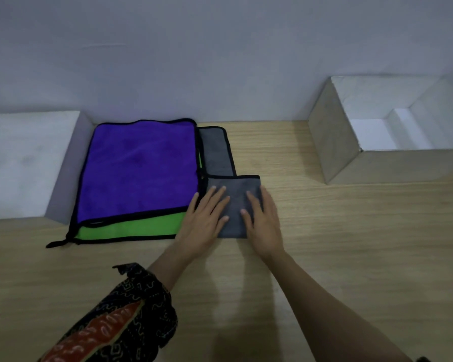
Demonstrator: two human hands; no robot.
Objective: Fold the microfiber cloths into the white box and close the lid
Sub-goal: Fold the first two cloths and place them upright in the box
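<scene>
A small folded grey cloth (237, 197) lies on the wooden table near the middle. My left hand (205, 218) presses flat on its left part and my right hand (263, 220) presses flat on its right part, fingers spread. To the left lies a stack of unfolded cloths: a purple cloth (139, 168) on top, a green cloth (131, 229) showing beneath it, and a grey cloth (216, 150) sticking out at the stack's right edge. The white box (335, 142) stands open at the far right with nothing visible inside.
A flat white lid or board (24, 163) lies at the left, against the wall. The wooden table (351, 231) stretches toward me. A plain wall (220, 61) closes off the back.
</scene>
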